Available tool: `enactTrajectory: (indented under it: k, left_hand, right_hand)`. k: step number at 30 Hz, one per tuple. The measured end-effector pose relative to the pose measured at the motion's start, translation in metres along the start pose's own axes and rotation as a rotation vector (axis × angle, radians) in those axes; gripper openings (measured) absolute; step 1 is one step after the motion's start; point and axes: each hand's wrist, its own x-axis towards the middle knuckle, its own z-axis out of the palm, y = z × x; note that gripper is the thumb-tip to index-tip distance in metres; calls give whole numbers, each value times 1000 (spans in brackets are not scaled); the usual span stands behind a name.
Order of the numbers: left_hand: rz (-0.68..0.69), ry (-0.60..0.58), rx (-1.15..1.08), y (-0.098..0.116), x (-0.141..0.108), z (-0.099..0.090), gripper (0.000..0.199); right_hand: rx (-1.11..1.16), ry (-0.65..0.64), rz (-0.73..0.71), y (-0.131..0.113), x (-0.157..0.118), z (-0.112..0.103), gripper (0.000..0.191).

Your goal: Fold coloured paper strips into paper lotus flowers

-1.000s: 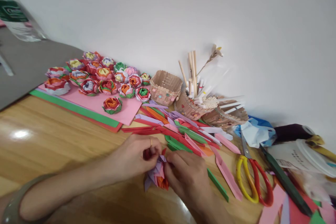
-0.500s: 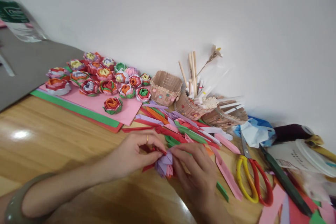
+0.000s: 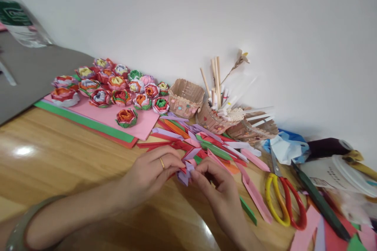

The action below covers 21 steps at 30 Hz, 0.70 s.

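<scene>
A small folded paper piece [image 3: 185,176] in purple, pink and red is between my two hands, above the wooden table. My left hand [image 3: 153,172], with a ring on one finger, pinches its left side. From the right, my right hand [image 3: 219,192] grips its purple edge between thumb and fingers. Just behind the piece lies a loose heap of folded paper strips [image 3: 216,148] in red, green, purple, white and pink. Part of the piece is hidden behind my fingertips.
Several paper flowers [image 3: 126,118] sit on stacked coloured sheets [image 3: 144,125] at the left. Woven baskets [image 3: 185,100], some with sticks, stand by the wall. Scissors [image 3: 284,200], a dark green cutter [image 3: 321,200] and a white-lidded tub [image 3: 332,174] are at the right.
The paper piece has been turned, and a purple and pink part now points up from it. My right hand's fingers are more curled, and my left hand has shifted slightly.
</scene>
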Motion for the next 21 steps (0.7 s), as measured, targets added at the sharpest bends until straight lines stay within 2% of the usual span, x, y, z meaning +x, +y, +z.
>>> enactTrajectory:
  k: [3, 7, 12, 17, 21]
  left_hand:
    - [-79, -9, -48, 1, 1, 0, 14]
    - [-215, -1, -121, 2, 0, 2, 14]
    - [-417, -13, -221, 3, -1, 4, 10]
    - [-491, -33, -274, 4, 2, 2, 10]
    - [-544, -60, -402, 2, 4, 0, 8]
  right_hand:
    - [48, -15, 30, 1, 0, 1, 25]
    - [22, 28, -7, 4, -3, 5, 24]
    - [-80, 132, -161, 7, -4, 12, 21]
    - [-183, 179, -289, 8, -4, 13, 20]
    - [-184, 202, -387, 7, -5, 5, 20]
